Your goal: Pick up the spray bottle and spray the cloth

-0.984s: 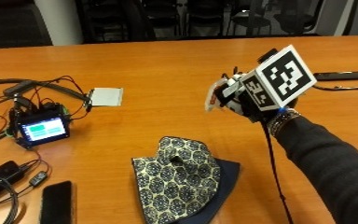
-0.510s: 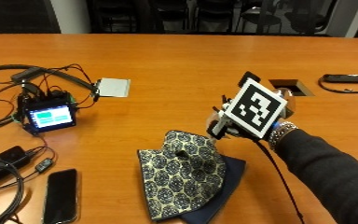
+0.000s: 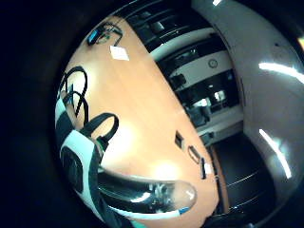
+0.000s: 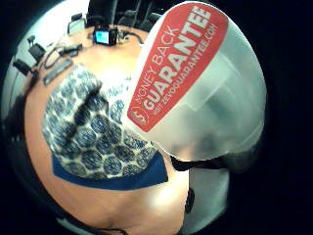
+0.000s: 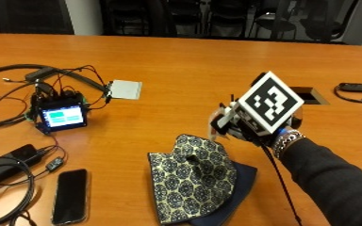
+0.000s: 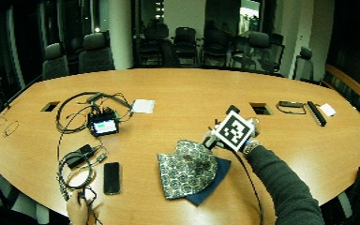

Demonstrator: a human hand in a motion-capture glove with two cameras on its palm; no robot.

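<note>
My gloved right hand [image 5: 247,125] hovers just above the table, beside the far right edge of the cloth [image 5: 190,176]. It grips the spray bottle [image 5: 220,123], whose white and black head pokes out toward the cloth; the rest is hidden behind the hand. The thumb side palm view is filled by the translucent bottle [image 4: 195,83] with a red label, and the cloth [image 4: 93,132] lies beneath it. The cloth is cream with a dark round pattern, crumpled, on a navy layer. In the wide view the hand [image 6: 233,133] sits right of the cloth [image 6: 189,168].
On the wooden table [image 5: 168,61], a small lit screen device [image 5: 60,115] with tangled cables stands at the left. A black phone [image 5: 70,195] lies near the front edge. A white pad [image 5: 124,89] sits behind the cloth; a table cutout [image 5: 306,94] is at the right.
The hand with the bottle has come down and nearer to the cloth's right edge since a second ago. It has barely moved over the last half second.
</note>
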